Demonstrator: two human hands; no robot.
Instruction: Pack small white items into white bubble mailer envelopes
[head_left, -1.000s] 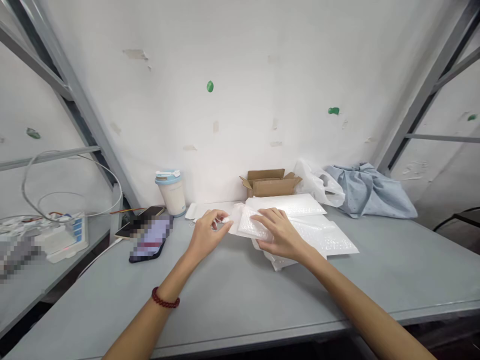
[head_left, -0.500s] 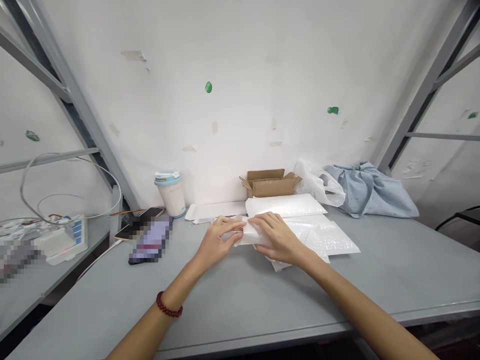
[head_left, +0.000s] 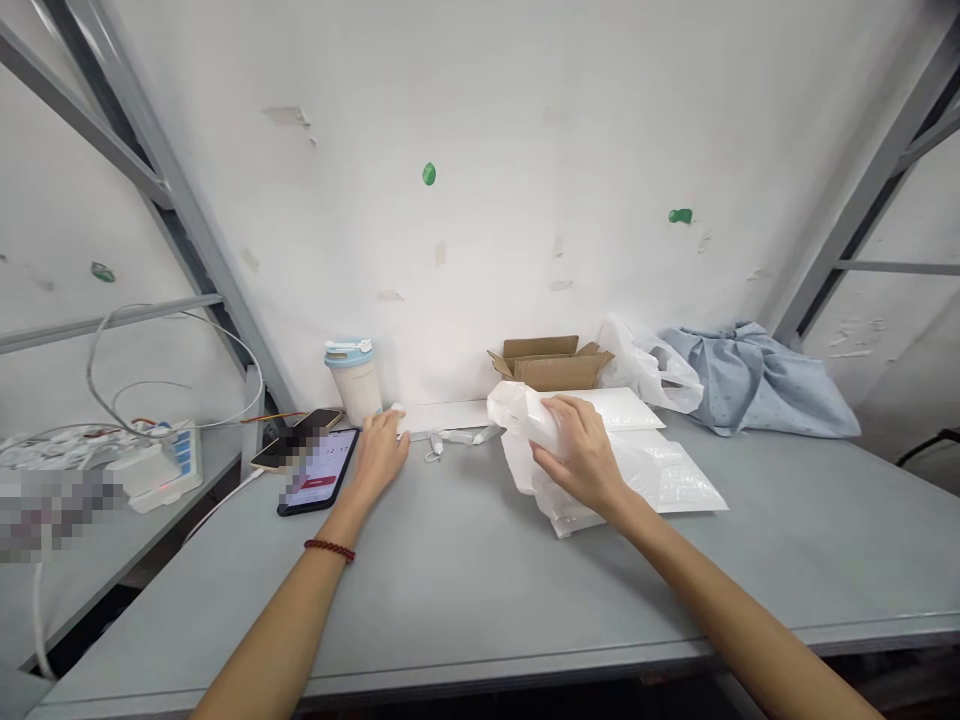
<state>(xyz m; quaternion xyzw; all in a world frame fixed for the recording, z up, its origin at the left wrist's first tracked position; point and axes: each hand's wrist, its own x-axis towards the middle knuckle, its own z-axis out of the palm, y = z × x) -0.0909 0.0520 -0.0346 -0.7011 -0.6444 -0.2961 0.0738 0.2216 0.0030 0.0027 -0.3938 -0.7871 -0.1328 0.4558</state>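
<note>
Bubble pouch (head_left: 525, 412), white and bunched up, sits in my right hand (head_left: 581, 452). The fingers are curled over its top and the thumb is tucked beneath, so the grip is closed around it. The pouch is lifted a little off the table (head_left: 465, 590), above the near left corner of the stack of bubble pouches (head_left: 664, 470), which lies flat on the table's right half. Part of the held pouch hangs down in front of that stack.

My left hand (head_left: 379, 452) is well apart from the right. It lies palm down on the table with the fingers stretched forward and nothing clasped in it. Its fingertips touch the left end of a white strip (head_left: 446, 413) that lies along the wall. Just to the left of this hand lies a phone (head_left: 319, 472), screen up.

A cup (head_left: 354, 378) with a pale blue lid stands behind the hand. Further right along the wall I see an open cardboard box (head_left: 551, 362), a plastic bag (head_left: 645, 365) and a crumpled blue cloth (head_left: 750, 378). A power strip (head_left: 161, 465) rests on the neighbouring surface at far left.
</note>
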